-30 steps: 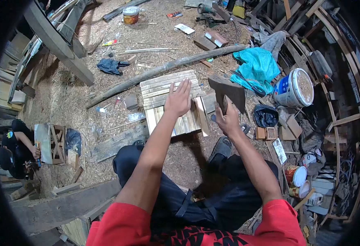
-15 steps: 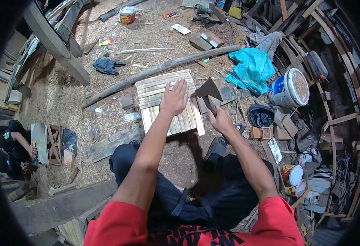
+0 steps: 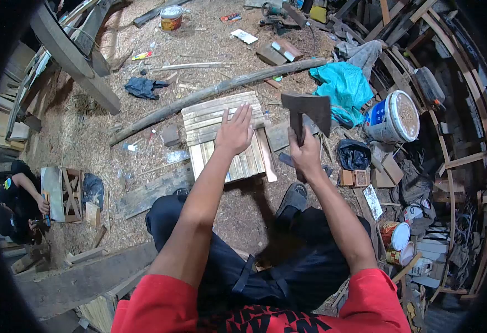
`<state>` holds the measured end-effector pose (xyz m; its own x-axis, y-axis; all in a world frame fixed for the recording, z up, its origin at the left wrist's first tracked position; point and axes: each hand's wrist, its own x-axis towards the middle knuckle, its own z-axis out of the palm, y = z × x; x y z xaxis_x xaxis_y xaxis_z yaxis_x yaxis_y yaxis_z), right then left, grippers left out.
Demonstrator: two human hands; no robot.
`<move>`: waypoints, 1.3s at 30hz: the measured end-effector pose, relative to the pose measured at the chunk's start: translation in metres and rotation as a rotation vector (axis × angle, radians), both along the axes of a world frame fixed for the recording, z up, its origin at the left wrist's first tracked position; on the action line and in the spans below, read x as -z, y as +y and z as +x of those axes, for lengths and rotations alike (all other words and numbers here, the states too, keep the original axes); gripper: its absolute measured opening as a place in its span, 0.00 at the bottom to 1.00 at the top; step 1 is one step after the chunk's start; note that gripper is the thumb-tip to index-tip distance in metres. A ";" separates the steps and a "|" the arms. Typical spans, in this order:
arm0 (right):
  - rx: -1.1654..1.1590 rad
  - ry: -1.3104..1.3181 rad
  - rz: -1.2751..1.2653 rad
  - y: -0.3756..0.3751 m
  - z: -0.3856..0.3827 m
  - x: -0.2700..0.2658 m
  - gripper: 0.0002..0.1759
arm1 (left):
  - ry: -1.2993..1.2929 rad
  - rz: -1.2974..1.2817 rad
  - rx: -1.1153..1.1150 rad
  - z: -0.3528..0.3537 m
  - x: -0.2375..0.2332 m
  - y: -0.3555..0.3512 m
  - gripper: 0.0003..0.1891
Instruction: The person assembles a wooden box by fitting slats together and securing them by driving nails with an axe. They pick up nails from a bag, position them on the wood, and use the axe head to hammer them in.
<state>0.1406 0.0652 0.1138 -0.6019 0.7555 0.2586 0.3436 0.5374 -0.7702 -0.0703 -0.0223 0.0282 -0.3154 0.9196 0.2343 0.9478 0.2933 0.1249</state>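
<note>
In the head view, a box-like piece made of pale wooden slats (image 3: 202,119) stands on the ground in front of my knees. My left hand (image 3: 236,130) lies flat on its top, fingers stretched out. To the right of it, my right hand (image 3: 307,154) is closed around the short handle of a hatchet (image 3: 314,108). The broad dark blade is raised, apart from the slats. Along the right side of the slatted piece runs a narrow light wood strip (image 3: 268,161); whether it is fastened cannot be made out.
A long wooden pole (image 3: 199,97) lies behind the slatted piece. On the right are a teal plastic sheet (image 3: 340,89), a large bucket (image 3: 396,119) and a black bag (image 3: 354,154). At far left, another person (image 3: 21,194) works beside a small wooden frame (image 3: 62,194).
The hatchet has moved up and to the right, away from the slatted piece's right edge, and its blade has turned. My left hand stays about where it was.
</note>
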 end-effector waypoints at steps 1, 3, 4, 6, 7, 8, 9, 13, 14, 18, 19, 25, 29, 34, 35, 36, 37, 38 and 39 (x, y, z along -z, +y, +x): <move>-0.016 0.045 -0.030 -0.002 -0.001 0.000 0.15 | 0.007 -0.004 0.001 0.000 -0.003 0.001 0.33; -0.048 0.091 0.171 -0.003 0.001 0.032 0.17 | -0.008 -0.034 0.004 0.001 -0.003 -0.001 0.34; -0.146 -0.062 0.076 0.001 -0.002 0.041 0.22 | -0.006 -0.033 0.005 -0.002 -0.004 -0.001 0.34; -0.093 -0.395 -0.029 0.004 0.009 0.024 0.26 | -0.001 -0.055 -0.009 -0.003 -0.007 0.005 0.34; -0.071 -0.318 -0.067 0.001 0.007 0.011 0.26 | -0.008 -0.029 -0.004 -0.007 -0.010 0.008 0.34; -0.063 -0.230 -0.027 0.002 0.004 0.008 0.26 | -0.024 -0.013 0.001 -0.007 -0.009 0.007 0.33; -0.056 -0.146 0.007 0.004 0.001 0.007 0.26 | -0.045 -0.003 0.004 -0.005 -0.007 0.005 0.33; -0.031 0.172 0.275 -0.006 -0.008 0.018 0.22 | -0.039 0.001 0.011 -0.004 -0.004 0.003 0.33; -0.075 -0.126 0.207 0.003 -0.002 0.042 0.22 | -0.032 -0.010 0.013 -0.003 -0.004 0.001 0.33; -0.074 -0.287 -0.016 0.009 -0.003 0.014 0.24 | -0.047 0.004 -0.003 -0.007 -0.008 0.007 0.33; -0.059 -0.258 -0.058 0.006 -0.002 0.011 0.25 | -0.031 -0.002 0.001 -0.007 -0.008 0.008 0.33; -0.124 -0.232 0.035 0.001 -0.004 0.036 0.26 | -0.006 -0.009 -0.004 -0.006 0.001 0.006 0.34; -0.069 -0.278 0.053 0.005 -0.001 0.022 0.28 | -0.021 0.012 -0.002 -0.011 0.000 0.013 0.32; -0.059 0.079 0.032 0.002 -0.010 0.015 0.26 | -0.023 0.025 0.008 -0.010 0.000 0.005 0.33; -0.052 0.091 0.255 0.004 -0.009 0.039 0.25 | -0.031 0.042 0.014 -0.008 -0.004 0.007 0.32; -0.080 -0.195 0.105 0.003 -0.009 0.036 0.24 | -0.033 0.029 0.007 -0.008 -0.006 0.006 0.33; -0.104 -0.479 -0.045 0.005 -0.008 0.031 0.23 | -0.040 0.014 0.004 -0.008 -0.008 0.007 0.33; -0.131 -0.348 0.034 0.015 -0.004 0.050 0.22 | -0.043 -0.005 0.002 -0.009 -0.009 0.007 0.33; -0.100 -0.273 0.038 0.018 -0.007 0.041 0.22 | -0.045 -0.022 -0.002 -0.014 -0.011 0.011 0.33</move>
